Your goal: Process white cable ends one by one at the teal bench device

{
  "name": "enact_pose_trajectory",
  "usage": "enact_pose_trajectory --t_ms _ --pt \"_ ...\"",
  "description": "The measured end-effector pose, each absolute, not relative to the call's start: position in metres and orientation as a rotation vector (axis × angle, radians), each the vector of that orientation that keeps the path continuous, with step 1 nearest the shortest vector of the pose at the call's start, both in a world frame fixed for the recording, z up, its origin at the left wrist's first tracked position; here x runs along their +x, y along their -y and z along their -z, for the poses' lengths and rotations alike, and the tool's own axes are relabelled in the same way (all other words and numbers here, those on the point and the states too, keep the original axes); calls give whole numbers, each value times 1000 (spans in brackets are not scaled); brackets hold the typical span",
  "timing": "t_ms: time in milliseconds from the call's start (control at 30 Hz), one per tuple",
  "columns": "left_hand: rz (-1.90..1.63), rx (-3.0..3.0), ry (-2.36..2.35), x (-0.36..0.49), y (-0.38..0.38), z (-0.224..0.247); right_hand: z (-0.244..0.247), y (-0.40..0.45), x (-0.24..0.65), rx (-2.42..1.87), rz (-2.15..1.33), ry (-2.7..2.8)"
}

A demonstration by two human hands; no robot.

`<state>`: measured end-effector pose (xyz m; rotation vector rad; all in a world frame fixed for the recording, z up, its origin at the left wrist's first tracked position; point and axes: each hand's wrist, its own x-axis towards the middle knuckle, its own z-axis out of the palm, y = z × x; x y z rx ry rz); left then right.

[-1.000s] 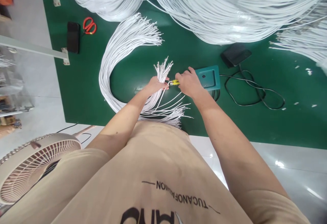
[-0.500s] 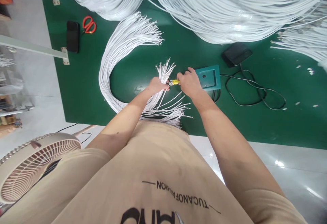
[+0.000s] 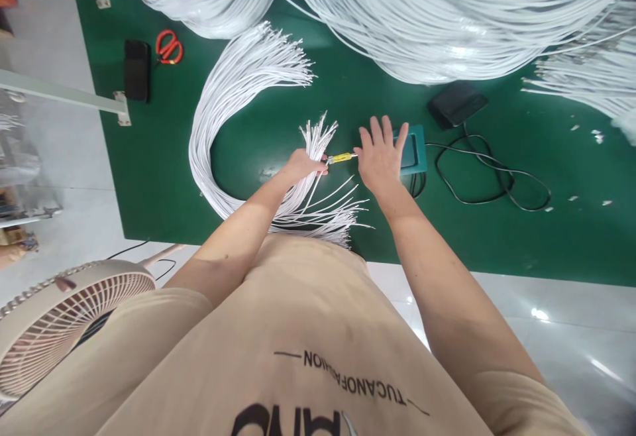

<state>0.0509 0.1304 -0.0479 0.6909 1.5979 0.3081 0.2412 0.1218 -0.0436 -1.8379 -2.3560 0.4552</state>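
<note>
My left hand (image 3: 301,167) is closed around a bunch of white cables (image 3: 318,136) whose tips fan out above the fingers. From its fingertips a short yellow piece with metal ends (image 3: 340,157) extends toward my right hand (image 3: 381,158). That hand has its fingers spread above the left part of a shallow teal box (image 3: 419,148) and covers much of it. Whether the palm touches the box, I cannot tell. The held cables belong to a curved white bundle (image 3: 201,138) on the table, and more loose cable ends (image 3: 342,220) lie near my body.
Large coils of white cable (image 3: 437,18) fill the back of the green table (image 3: 497,244). A black block (image 3: 457,105) with a looping black cord (image 3: 517,172) is at right. Red-handled scissors (image 3: 169,48) and a black phone-like object (image 3: 136,70) lie left. A fan (image 3: 74,323) stands lower left.
My right hand has let go of the yellow piece and spread its fingers, shifting slightly right. The left hand keeps its hold on the cables.
</note>
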Motion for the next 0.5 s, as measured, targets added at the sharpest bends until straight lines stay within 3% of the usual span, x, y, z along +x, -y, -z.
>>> enact_pose_trajectory --t_ms 300,500 --pt "-406 701 -1519 37 -129 46 47 -119 246 -1921 -442 2212" --pt "-540 752 -1333 21 -121 31 34 -106 214 -1744 -903 1913"
